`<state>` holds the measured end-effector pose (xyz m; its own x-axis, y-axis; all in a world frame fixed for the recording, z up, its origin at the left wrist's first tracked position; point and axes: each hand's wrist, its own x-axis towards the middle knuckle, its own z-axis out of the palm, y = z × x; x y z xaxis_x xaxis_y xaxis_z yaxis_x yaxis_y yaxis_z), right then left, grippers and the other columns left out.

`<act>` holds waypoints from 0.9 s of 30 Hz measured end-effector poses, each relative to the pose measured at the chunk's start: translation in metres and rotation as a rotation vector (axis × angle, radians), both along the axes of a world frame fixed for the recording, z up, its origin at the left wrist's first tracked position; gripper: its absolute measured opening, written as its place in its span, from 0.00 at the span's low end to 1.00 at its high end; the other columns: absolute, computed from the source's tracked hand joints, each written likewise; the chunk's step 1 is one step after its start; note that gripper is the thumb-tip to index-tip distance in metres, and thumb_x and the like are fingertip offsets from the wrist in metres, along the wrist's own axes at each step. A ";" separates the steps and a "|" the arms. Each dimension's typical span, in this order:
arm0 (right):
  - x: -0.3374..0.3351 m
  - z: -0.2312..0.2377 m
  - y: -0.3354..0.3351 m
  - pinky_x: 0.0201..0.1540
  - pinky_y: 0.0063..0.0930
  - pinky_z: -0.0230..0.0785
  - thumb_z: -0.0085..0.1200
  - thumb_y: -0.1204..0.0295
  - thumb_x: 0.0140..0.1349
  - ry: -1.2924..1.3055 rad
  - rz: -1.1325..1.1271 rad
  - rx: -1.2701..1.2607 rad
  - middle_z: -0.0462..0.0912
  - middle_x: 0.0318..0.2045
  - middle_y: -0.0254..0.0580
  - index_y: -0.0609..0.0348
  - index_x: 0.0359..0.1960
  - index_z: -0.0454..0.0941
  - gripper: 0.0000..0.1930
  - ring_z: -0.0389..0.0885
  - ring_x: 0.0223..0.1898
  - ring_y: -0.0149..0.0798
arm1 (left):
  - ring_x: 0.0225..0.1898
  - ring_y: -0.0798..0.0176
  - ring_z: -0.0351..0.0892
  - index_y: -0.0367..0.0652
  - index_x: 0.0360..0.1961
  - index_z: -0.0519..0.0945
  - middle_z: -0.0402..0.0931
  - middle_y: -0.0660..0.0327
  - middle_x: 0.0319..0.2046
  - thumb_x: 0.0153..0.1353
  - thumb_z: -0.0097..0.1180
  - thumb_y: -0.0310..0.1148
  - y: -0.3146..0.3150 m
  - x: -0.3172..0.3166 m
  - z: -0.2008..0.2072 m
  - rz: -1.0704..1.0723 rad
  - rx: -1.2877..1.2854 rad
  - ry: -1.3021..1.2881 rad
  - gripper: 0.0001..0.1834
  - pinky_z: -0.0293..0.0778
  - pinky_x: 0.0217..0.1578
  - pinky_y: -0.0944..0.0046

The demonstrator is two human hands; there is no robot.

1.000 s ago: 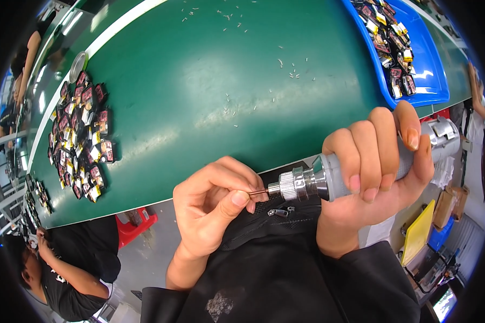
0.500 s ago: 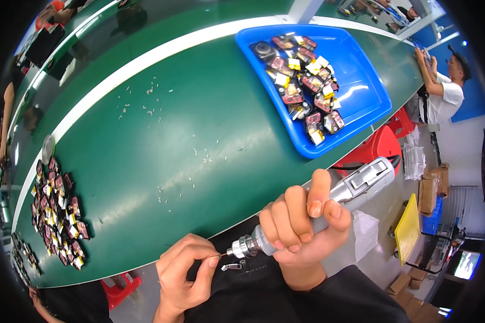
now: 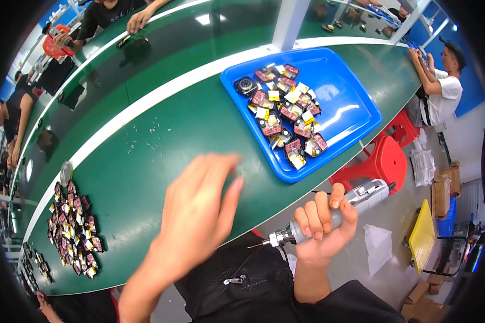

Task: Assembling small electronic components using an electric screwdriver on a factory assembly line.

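Note:
My right hand is wrapped round a grey and silver electric screwdriver, held beyond the near table edge. Its thin bit points left, with nothing seen on the tip. Over the green table reaches my left hand, fingers stretched out and thumb apart; motion blurs it, and nothing shows in it. Beneath and beyond it lie small pale slivers, partly hidden by the hand. Several small black and dark red electronic units with white and yellow parts sit in a blue tray to the right.
A heap of similar units lies at the table's left, by a round clear dish. A white post rises behind the tray. Red stools stand under the right edge. Co-workers sit at the far left and right.
My left hand has left the screwdriver's tip and swung forward over the table, its pinch opened. The screwdriver has shifted slightly right and its thin bit now shows. The view has tilted a little.

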<state>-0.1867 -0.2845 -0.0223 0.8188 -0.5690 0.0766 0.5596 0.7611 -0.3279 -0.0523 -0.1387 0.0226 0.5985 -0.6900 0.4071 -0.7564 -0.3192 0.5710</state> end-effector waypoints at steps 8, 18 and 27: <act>-0.020 0.002 0.002 0.22 0.27 0.57 0.43 0.67 0.65 0.087 0.028 0.007 0.61 0.12 0.32 0.55 0.30 0.66 0.07 0.58 0.12 0.28 | 0.42 0.45 0.77 0.32 0.41 0.76 0.75 0.45 0.38 0.53 0.64 0.34 -0.124 0.073 -0.021 0.221 0.345 -0.263 0.19 0.76 0.41 0.51; -0.019 0.002 0.012 0.21 0.27 0.57 0.42 0.66 0.65 0.140 0.063 0.001 0.60 0.13 0.31 0.54 0.30 0.65 0.08 0.57 0.11 0.26 | 0.40 0.46 0.79 0.31 0.36 0.77 0.78 0.46 0.33 0.47 0.60 0.27 -0.120 0.081 -0.031 0.185 0.261 -0.377 0.14 0.75 0.42 0.50; -0.009 -0.008 0.028 0.20 0.26 0.58 0.41 0.66 0.66 0.121 0.166 0.066 0.60 0.13 0.30 0.55 0.32 0.63 0.08 0.58 0.11 0.26 | 0.44 0.50 0.79 0.36 0.45 0.79 0.80 0.53 0.43 0.41 0.64 0.17 0.091 0.008 0.001 0.137 0.103 -0.056 0.25 0.75 0.47 0.58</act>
